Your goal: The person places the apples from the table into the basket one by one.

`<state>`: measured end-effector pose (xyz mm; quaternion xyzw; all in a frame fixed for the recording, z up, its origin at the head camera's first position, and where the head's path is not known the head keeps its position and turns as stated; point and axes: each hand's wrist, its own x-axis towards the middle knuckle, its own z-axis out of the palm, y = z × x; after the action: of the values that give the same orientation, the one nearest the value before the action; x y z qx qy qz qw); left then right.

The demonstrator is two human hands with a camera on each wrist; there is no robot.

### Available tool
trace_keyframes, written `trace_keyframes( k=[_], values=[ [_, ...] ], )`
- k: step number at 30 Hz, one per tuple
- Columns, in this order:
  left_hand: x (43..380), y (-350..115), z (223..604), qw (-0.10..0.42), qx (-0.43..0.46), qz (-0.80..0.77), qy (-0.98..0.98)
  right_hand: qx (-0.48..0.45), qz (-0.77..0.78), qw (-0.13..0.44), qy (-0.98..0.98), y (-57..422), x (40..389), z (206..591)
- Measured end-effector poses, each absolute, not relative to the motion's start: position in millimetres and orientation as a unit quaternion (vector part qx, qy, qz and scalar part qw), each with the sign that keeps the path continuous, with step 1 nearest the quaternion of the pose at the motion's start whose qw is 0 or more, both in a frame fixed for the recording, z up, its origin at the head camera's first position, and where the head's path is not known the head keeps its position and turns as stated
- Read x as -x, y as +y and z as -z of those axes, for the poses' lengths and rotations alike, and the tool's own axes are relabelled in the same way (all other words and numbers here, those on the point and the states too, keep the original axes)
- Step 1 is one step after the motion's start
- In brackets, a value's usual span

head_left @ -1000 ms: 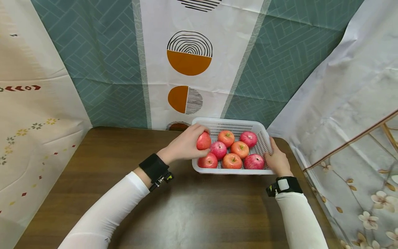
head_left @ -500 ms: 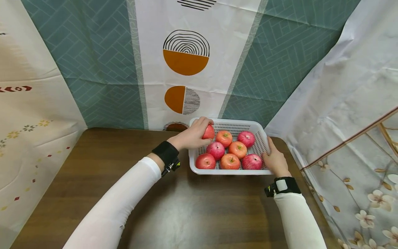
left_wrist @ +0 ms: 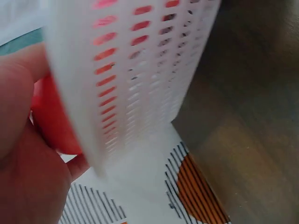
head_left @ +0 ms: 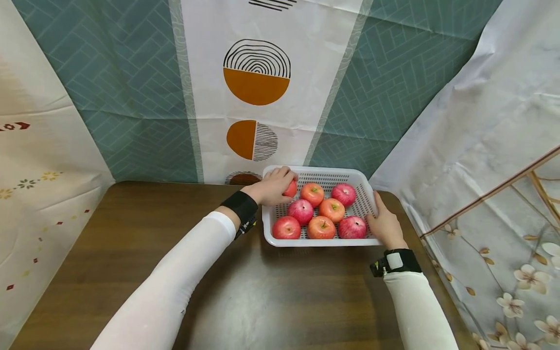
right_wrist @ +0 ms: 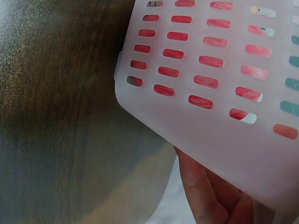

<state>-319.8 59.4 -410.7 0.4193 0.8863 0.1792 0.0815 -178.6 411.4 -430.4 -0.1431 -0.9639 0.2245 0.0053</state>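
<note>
A white slotted plastic basket (head_left: 323, 242) stands on the table with several apples inside, such as a red one (head_left: 286, 227) in the front left corner and an orange-red one (head_left: 331, 210) in the middle. My left hand (head_left: 272, 188) reaches over the basket's left rim and holds a red apple (head_left: 290, 189) at the back left corner. In the left wrist view that apple (left_wrist: 52, 116) shows beside the basket's wall (left_wrist: 117, 93), partly covered by the hand. At the opposite end, my right hand (head_left: 387, 226) grips the basket's right rim, its fingers (right_wrist: 196, 186) against the wall.
The brown wooden table (head_left: 271, 291) stretches in front of the basket and to its left. Patterned cloth (head_left: 258, 97) hangs close behind the basket. A floral white cloth (head_left: 481, 204) borders the table on the right.
My left hand has carried the apple rightward and back, farther inside the basket's back left corner. The right hand keeps its grip on the rim. The head view has shifted slightly.
</note>
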Motion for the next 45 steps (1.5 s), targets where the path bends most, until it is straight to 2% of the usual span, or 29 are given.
trace_keyframes(
  k=[9, 26, 32, 37, 41, 45],
  values=[
    [318, 64, 421, 0.087, -0.416, -0.182, 0.886, 0.139, -0.218, 0.013, -0.966, 412, 171, 427],
    [310, 70, 427, 0.075, -0.366, -0.065, 0.925, 0.125, -0.215, 0.006, -0.969, 404, 175, 425],
    [313, 65, 427, 0.085, -0.363, -0.094, 0.923, 0.120, -0.219, 0.000, -0.968, 404, 179, 426],
    [313, 52, 419, 0.086, -0.366, -0.179, 0.909, 0.113, -0.228, -0.007, -0.967, 406, 187, 427],
    [307, 41, 411, 0.057, -0.358, -0.262, 0.895, 0.119, -0.255, -0.027, -0.959, 414, 185, 426],
    [289, 21, 405, -0.023, -0.334, -0.314, 0.888, 0.123, -0.319, -0.069, -0.937, 427, 175, 415]
  ],
)
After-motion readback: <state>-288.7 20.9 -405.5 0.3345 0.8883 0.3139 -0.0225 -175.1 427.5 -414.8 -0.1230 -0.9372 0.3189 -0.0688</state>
